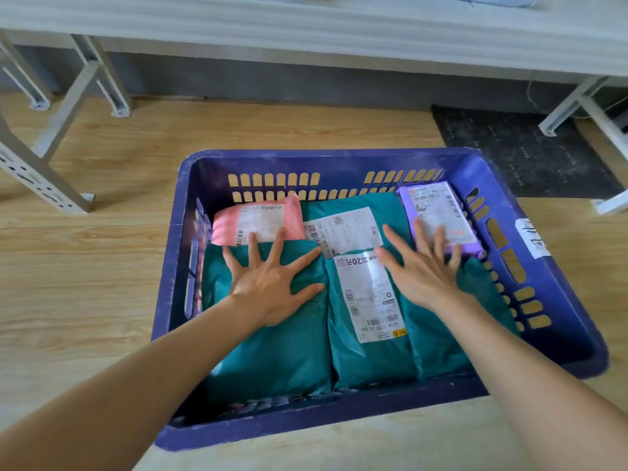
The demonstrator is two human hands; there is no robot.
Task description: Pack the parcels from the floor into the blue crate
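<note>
The blue crate (543, 294) stands on the wooden floor, filled with parcels. A pink parcel (258, 217) lies at its back left and a purple parcel (438, 215) at its back right. Teal parcels fill the rest: one at the front left (272, 362), one in the middle with a white label (370, 355), one at the back (353, 209). My left hand (272, 283) lies flat with spread fingers on the front-left teal parcel, fingertips reaching the pink one. My right hand (421, 266) is spread flat over the right side, fingertips on the purple parcel.
A grey table (306, 32) spans the back, with metal legs at the left (85, 83) and right (577, 107). A dark mat (520, 147) lies behind the crate on the right. Wooden floor (85, 260) surrounds the crate.
</note>
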